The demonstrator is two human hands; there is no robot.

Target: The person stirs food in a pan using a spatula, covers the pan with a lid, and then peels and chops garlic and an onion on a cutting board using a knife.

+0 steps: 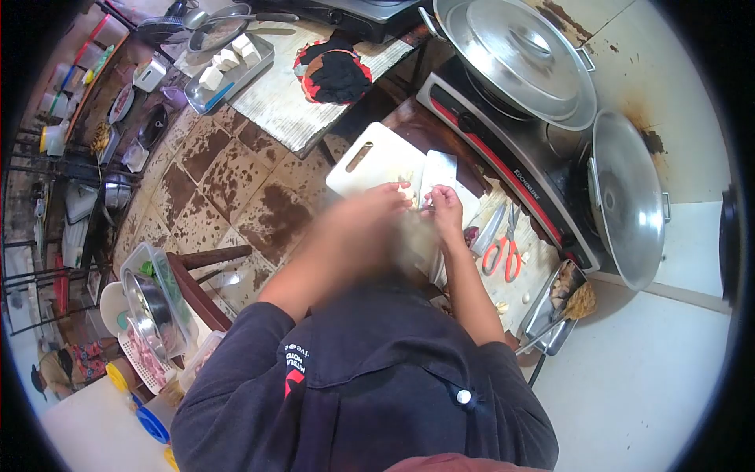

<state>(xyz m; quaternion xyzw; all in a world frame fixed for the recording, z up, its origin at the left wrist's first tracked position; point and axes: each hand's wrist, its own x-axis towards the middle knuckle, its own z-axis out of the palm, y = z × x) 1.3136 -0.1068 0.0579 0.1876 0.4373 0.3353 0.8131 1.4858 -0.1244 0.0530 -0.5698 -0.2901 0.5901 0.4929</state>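
A white cutting board with a slot handle lies in front of me. The broad metal blade of a cleaver rests over its right part. My left hand is at the board's near edge, fingers drawn together beside small pale pieces that look like garlic; what it grips is too small to name. My right hand is closed just below the blade, its fingertips pinched; whether they hold the cleaver's handle or a small piece is unclear. My left forearm is blurred.
Orange-handled scissors lie right of my right arm, near a metal tray. Beyond are a stove, a lidded pot and a wok. White blocks sit in a tray at upper left. A basket of meat stands lower left.
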